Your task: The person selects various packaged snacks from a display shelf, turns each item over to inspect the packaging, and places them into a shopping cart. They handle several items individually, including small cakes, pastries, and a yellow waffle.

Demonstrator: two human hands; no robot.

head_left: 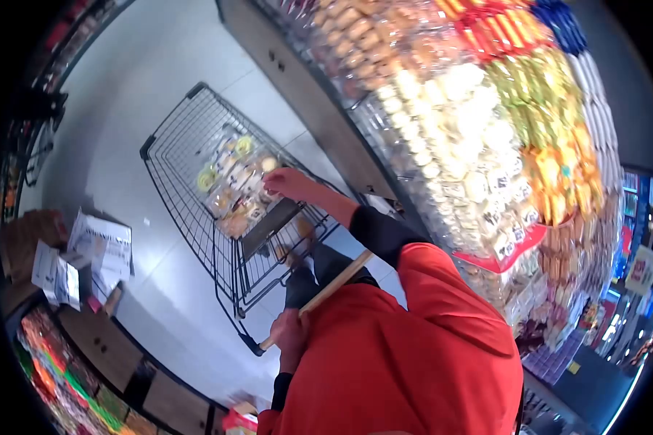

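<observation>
My left hand [289,335] is closed around the wooden handle [338,281] of a black wire shopping cart [189,210], close to its left end. Over the cart's basket reaches my right hand [284,183], fingers loosely bent and apart, with nothing visible in them. Its fingertips overlap the edge of a pile of clear packets [238,168] of pale and brown packaged food. A flat grey panel [270,230] crosses the cart on the near side of the pile.
Along the right rises a display [457,138] stacked with bagged snacks, above a dark wooden base [312,109]. Opened cardboard boxes [98,250] lie on the left of the pale tiled floor [159,283]. More colourful packets [65,377] fill a shelf at lower left.
</observation>
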